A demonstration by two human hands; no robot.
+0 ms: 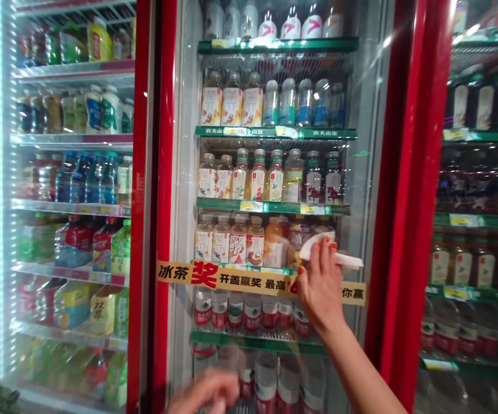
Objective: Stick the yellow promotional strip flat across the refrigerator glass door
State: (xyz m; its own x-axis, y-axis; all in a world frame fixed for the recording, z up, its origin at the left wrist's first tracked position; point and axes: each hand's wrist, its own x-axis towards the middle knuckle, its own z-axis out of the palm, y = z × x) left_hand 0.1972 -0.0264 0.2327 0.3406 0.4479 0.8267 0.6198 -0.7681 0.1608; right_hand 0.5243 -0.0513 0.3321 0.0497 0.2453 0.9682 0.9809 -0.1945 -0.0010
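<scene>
The right hand (320, 287) holds its grip clenched on a white wipe (339, 259), probably paper, pressing it against the glass door (184, 144) of a red-framed drinks cooler (161, 172), just above a yellow promotional strip (240, 282). The left hand (203, 391), blurred, lies low against the same door; its grip state cannot be told.

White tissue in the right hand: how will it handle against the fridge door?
The white tissue looks thin and floppy, as its free end bends away past the fingers. It is probably very light and may slide easily on the glass door.
</scene>
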